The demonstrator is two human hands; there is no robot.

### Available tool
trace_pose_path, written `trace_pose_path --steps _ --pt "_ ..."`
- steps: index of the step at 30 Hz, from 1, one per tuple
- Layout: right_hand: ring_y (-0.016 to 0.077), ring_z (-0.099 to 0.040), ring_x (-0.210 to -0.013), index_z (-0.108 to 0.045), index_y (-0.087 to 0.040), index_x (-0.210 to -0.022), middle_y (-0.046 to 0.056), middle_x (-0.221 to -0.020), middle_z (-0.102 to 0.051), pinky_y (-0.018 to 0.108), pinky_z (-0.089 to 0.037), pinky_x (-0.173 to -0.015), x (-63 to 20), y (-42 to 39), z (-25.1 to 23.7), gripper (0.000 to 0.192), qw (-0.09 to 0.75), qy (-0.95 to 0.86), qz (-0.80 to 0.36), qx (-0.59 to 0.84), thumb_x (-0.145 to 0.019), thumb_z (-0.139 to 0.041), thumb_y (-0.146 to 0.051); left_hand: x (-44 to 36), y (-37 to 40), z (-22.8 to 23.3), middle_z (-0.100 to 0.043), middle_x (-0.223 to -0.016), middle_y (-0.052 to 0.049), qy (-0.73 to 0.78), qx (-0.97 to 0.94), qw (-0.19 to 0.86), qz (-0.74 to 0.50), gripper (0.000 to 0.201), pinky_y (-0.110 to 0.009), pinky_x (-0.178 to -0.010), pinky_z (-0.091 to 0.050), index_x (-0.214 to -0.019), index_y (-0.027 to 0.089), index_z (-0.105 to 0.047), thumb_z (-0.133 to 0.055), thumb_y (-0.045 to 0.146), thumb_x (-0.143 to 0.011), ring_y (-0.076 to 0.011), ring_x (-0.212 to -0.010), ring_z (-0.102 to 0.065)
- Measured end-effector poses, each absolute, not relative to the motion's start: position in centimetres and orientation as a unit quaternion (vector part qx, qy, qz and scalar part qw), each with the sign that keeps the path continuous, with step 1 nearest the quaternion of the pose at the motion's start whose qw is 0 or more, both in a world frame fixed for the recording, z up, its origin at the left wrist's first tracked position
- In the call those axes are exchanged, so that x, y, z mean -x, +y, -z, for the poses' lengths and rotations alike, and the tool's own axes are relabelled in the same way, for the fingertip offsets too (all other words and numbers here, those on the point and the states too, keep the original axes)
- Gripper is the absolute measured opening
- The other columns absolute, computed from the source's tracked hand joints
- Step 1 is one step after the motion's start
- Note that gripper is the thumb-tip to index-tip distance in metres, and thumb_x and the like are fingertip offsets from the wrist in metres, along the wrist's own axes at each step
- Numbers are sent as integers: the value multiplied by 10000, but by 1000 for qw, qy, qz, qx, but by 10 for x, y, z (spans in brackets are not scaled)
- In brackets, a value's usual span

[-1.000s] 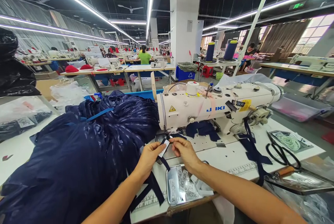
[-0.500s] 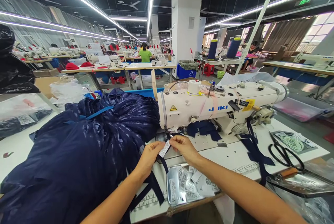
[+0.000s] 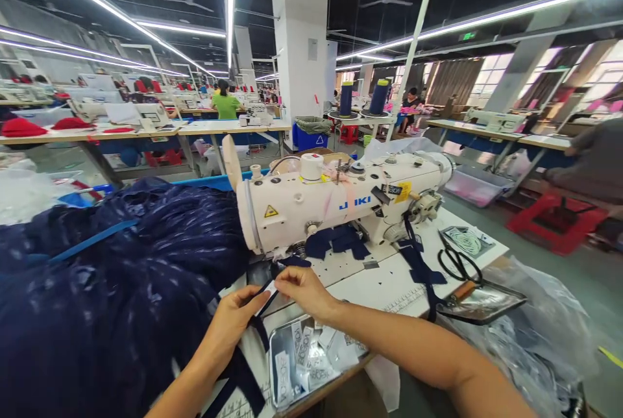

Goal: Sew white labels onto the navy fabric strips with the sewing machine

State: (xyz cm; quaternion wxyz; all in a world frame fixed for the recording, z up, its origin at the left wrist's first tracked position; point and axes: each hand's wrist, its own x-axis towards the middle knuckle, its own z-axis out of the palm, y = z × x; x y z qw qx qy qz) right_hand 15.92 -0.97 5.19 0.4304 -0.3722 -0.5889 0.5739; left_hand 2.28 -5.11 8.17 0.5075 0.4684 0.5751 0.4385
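In front of the sewing machine (image 3: 302,210), my two hands meet over a small white label (image 3: 270,289) laid along a narrow navy strip (image 3: 260,332). My left hand (image 3: 226,324) pinches the strip and the label's near end between thumb and fingers. With thumb and forefinger my right hand (image 3: 304,293) grips the far end, close to the needle area. Fingers cover much of the label. Below them lies a metal tray (image 3: 273,382) of loose printed labels (image 3: 305,348). A large heap of navy garments (image 3: 126,288) reaches up to my left hand.
Black scissors (image 3: 460,265) lie on the right of the table (image 3: 389,301), by a second metal tray (image 3: 491,304). Navy scraps (image 3: 335,243) rest on the machine bed. Clear plastic bags (image 3: 540,314) and a red stool (image 3: 557,220) are at the right.
My view has turned to the right, so the machine and table sit further left. The label has tilted between my fingers and less of its printed face shows. Both hands keep their grip.
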Motion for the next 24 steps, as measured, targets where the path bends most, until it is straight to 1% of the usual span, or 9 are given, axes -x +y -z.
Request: trace_pose_path --steps 3,6,8,10,12,15,18,21,24 --pt "114 -513 -613 -584 -177 -757 -22 -672 -557 239 -398 -585 -195 1 -58 117 335 -735 -440 392 -728 -590 -290 -14 -52 -85 -626 -623 -7 577 -470 523 -415 389 -258 -561 -415 -634 169 -661 -720 508 -452 -167 -579 -536" --pt "189 -526 -803 -588 -158 -863 63 -873 -590 312 -385 -700 -243 14 -68 143 208 -856 -97 462 -723 -610 -178 -5 -50 -86 -614 -589 -8 580 -551 456 -390 323 -257 -527 -417 -635 179 -660 -664 493 -559 -166 -542 -534" --pt "227 -508 -850 -586 -140 -864 101 -896 -581 343 -364 -720 -267 23 -70 143 137 -860 75 485 -723 -607 -153 -3 -45 -85 -602 -589 -11 568 -662 296 -389 238 -256 -531 -411 -629 188 -648 -596 417 -666 -161 -540 -530" --pt "229 -499 -833 -586 -138 -840 101 -871 -579 345 -348 -718 -281 32 -67 109 103 -856 172 477 -738 -599 -176 -6 -38 -81 -604 -639 -29 517 -772 73 -364 197 -268 -565 -405 -654 185 -635 -502 284 -761 -160 -569 -530" --pt "218 -492 -804 -589 -146 -795 84 -823 -579 343 -333 -722 -284 39 -61 56 95 -856 218 458 -760 -577 -188 -12 -28 -74 -599 -671 -53 437 -843 -124 -289 243 -283 -572 -387 -678 162 -621 -412 145 -800 -160 -577 -517" --pt "195 -482 -768 -591 -160 -721 56 -754 -575 335 -308 -751 -284 46 -53 99 98 -863 237 435 -781 -523 -121 -19 -17 -60 -575 -640 -56 351 -881 -268 -169 265 -291 -540 -352 -648 132 -585 -381 22 -777 -155 -539 -484" --pt "186 -470 -722 -588 -147 -686 58 -710 -570 335 -291 -742 -282 45 -54 177 124 -852 243 448 -793 -469 -71 -17 -14 -47 -560 -620 -38 324 -891 -293 -119 218 -296 -535 -333 -635 134 -559 -428 13 -761 -156 -532 -475" --pt "198 -456 -696 -578 -128 -668 80 -694 -561 351 -282 -720 -271 31 -60 206 189 -817 262 477 -814 -437 -92 -12 -19 -40 -560 -612 -34 306 -897 -304 -93 174 -305 -545 -321 -642 128 -547 -464 43 -769 -164 -551 -480" --pt "200 -445 -687 -553 -150 -630 68 -665 -537 362 -279 -744 -240 8 -61 221 229 -834 264 428 -797 -431 -75 -10 -25 -39 -567 -615 -34 297 -898 -315 -81 142 -309 -554 -310 -665 116 -547 -479 64 -778 -167 -561 -485"
